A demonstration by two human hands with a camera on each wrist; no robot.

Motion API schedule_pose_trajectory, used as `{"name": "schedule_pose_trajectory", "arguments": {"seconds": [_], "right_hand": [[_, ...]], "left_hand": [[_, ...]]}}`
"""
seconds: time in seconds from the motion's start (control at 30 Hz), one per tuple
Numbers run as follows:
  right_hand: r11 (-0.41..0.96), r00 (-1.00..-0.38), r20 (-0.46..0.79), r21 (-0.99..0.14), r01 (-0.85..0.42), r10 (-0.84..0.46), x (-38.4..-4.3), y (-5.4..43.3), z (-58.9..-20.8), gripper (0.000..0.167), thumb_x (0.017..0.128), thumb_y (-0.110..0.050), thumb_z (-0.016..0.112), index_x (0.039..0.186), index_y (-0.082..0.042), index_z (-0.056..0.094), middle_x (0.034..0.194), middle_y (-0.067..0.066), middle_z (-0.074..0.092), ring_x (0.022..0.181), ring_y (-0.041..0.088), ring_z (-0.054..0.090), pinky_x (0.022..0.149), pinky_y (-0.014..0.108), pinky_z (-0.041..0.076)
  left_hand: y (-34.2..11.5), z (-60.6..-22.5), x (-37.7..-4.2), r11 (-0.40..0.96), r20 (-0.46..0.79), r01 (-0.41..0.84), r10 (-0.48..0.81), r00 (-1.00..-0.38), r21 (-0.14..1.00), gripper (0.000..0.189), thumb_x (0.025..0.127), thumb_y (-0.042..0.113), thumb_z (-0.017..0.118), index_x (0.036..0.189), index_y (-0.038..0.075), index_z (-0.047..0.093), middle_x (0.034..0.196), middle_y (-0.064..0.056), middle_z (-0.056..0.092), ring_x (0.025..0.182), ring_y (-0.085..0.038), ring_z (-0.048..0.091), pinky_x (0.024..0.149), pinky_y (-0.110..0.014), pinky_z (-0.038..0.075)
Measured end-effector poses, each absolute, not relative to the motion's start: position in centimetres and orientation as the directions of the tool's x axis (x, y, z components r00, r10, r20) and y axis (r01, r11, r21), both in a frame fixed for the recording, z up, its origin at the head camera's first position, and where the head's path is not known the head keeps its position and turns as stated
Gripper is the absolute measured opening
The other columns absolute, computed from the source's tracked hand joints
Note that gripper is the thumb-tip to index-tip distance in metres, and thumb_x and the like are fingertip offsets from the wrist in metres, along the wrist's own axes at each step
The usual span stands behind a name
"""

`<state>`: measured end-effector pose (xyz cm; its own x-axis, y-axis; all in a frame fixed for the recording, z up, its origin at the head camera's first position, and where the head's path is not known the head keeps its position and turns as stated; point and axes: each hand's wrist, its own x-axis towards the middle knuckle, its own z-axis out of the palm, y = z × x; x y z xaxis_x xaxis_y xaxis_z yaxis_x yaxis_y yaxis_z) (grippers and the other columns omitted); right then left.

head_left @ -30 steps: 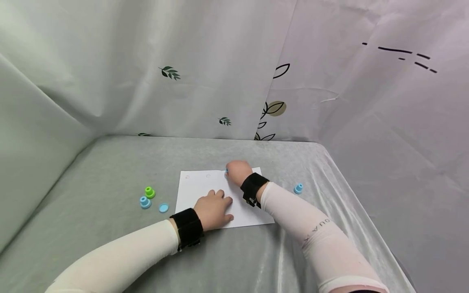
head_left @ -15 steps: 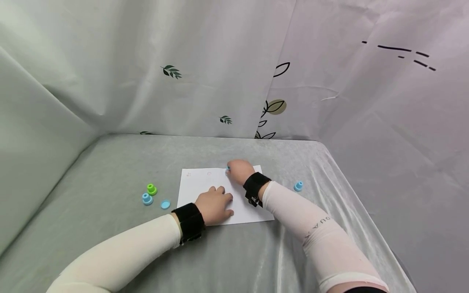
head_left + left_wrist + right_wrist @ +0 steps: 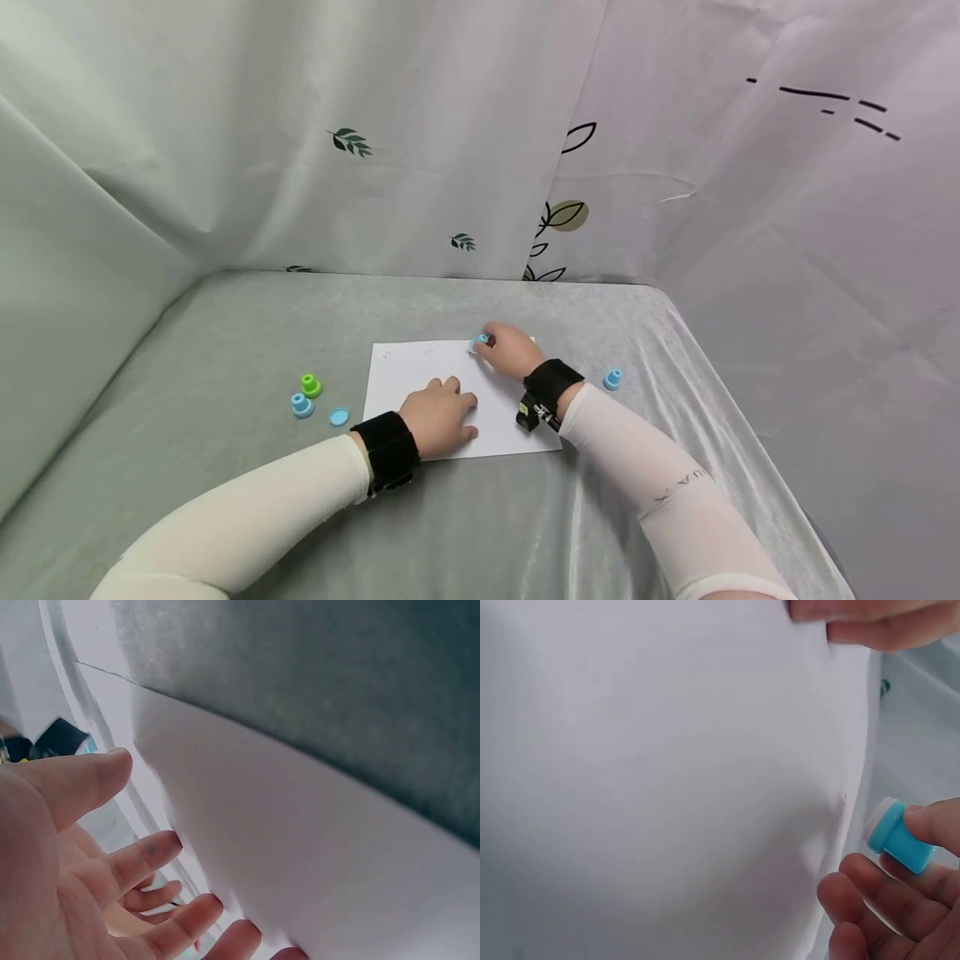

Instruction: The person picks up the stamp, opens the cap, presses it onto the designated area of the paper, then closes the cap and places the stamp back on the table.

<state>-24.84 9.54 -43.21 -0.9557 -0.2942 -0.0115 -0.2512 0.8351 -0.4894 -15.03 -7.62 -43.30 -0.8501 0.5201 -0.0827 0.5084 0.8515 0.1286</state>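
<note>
Stamp point(image 3: 479, 340) pinched and tilted in your right hand point(image 3: 513, 351), near the far edge of the paper point(image 3: 491, 425).
Head: your left hand point(image 3: 437, 421) lies spread on the paper, presumably to steady it. Left wrist: its fingers stand apart, holding nothing. Right wrist: thumb and finger grip the stamp's narrower end, likely to keep its pale face free; a faint mark point(image 3: 843, 806) shows nearby.

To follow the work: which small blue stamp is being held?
The blue stamp pinched in the right hand; the left blue stamp and right blue stamp stand on the table, untouched.
</note>
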Motion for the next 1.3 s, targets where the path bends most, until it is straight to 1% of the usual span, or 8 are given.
{"name": "schedule_pose_trajectory", "arguments": {"seconds": [0.1,0.23,0.43,0.57,0.8,0.93,1.07,1.3], "right_hand": [[0.793,-0.959,0.004,-0.562,-0.235,-0.282,-24.1,10.1,-42.9,0.023,0.101,-0.031,0.058,0.111,-0.012,0.064,0.094,0.002,0.063,0.072,0.016,0.054,0.063,0.029,0.044],[0.743,-0.961,0.035,-0.627,-0.234,-0.274,-22.9,10.5,-42.2,0.021,0.1,-0.032,0.06,0.107,-0.013,0.066,0.096,0.0,0.064,0.075,0.015,0.056,0.063,0.028,0.045],[0.71,-0.959,0.043,-0.664,-0.236,-0.279,-20.6,11.4,-41.5,0.019,0.098,-0.035,0.063,0.1,-0.017,0.067,0.092,-0.003,0.064,0.075,0.014,0.056,0.064,0.03,0.045],[0.691,-0.954,0.042,-0.679,-0.246,-0.298,-18.9,12.1,-41.6,0.017,0.097,-0.037,0.063,0.097,-0.021,0.068,0.088,-0.005,0.063,0.074,0.015,0.055,0.063,0.031,0.044],[0.641,-0.929,0.033,-0.714,-0.28,-0.369,-16.0,13.3,-41.8,0.013,0.097,-0.036,0.064,0.093,-0.024,0.067,0.084,-0.007,0.062,0.075,0.014,0.056,0.065,0.03,0.045],[0.612,-0.915,0.015,-0.739,-0.281,-0.402,-14.8,13.9,-42.0,0.012,0.097,-0.036,0.064,0.094,-0.024,0.067,0.083,-0.007,0.061,0.073,0.013,0.054,0.065,0.029,0.043],[0.585,-0.897,0.015,-0.753,-0.301,-0.442,-14.1,14.4,-42.3,0.012,0.097,-0.035,0.064,0.095,-0.023,0.067,0.08,-0.007,0.059,0.071,0.013,0.053,0.065,0.028,0.043],[0.57,-0.886,0.012,-0.761,-0.309,-0.464,-13.6,14.7,-42.2,0.011,0.098,-0.034,0.064,0.096,-0.023,0.067,0.079,-0.006,0.058,0.07,0.013,0.053,0.065,0.028,0.044]], "left_hand": [[-7.8,-43.1,-15.2,0.853,-0.089,0.507,0.519,-0.85,0.126,0.045,0.088,0.047,0.071,0.124,0.02,0.068,0.109,-0.009,0.058,0.092,-0.026,0.056,0.067,-0.043,0.052],[-8.0,-42.5,-15.3,0.855,-0.094,0.502,0.515,-0.852,0.129,0.044,0.088,0.046,0.072,0.123,0.02,0.068,0.108,-0.01,0.058,0.092,-0.027,0.055,0.07,-0.043,0.051],[-8.2,-42.2,-15.2,0.844,-0.085,0.523,0.533,-0.842,0.117,0.048,0.088,0.047,0.071,0.125,0.017,0.066,0.105,-0.01,0.06,0.09,-0.026,0.056,0.075,-0.043,0.05],[-8.7,-42.2,-14.8,0.848,-0.054,0.514,0.524,-0.85,0.127,0.051,0.088,0.046,0.071,0.125,0.013,0.065,0.102,-0.009,0.06,0.087,-0.026,0.056,0.074,-0.043,0.05],[-11.8,-41.9,-14.3,0.892,-0.029,0.404,0.418,-0.908,0.204,0.043,0.091,0.039,0.071,0.124,0.011,0.066,0.107,-0.007,0.065,0.093,-0.027,0.063,0.074,-0.043,0.053],[-14.6,-41.5,-14.2,0.911,-0.032,0.33,0.348,-0.937,0.247,0.042,0.092,0.032,0.07,0.125,0.007,0.064,0.11,-0.012,0.065,0.094,-0.028,0.065,0.076,-0.044,0.054],[-17.3,-41.5,-14.1,0.925,-0.053,0.262,0.286,-0.957,0.274,0.043,0.092,0.028,0.071,0.126,0.005,0.062,0.116,-0.017,0.064,0.095,-0.028,0.066,0.072,-0.044,0.054],[-20.2,-42.0,-14.2,0.942,-0.095,0.213,0.244,-0.965,0.259,0.047,0.091,0.025,0.072,0.13,0.0,0.059,0.126,-0.025,0.059,0.111,-0.039,0.061,0.08,-0.052,0.052]]}}
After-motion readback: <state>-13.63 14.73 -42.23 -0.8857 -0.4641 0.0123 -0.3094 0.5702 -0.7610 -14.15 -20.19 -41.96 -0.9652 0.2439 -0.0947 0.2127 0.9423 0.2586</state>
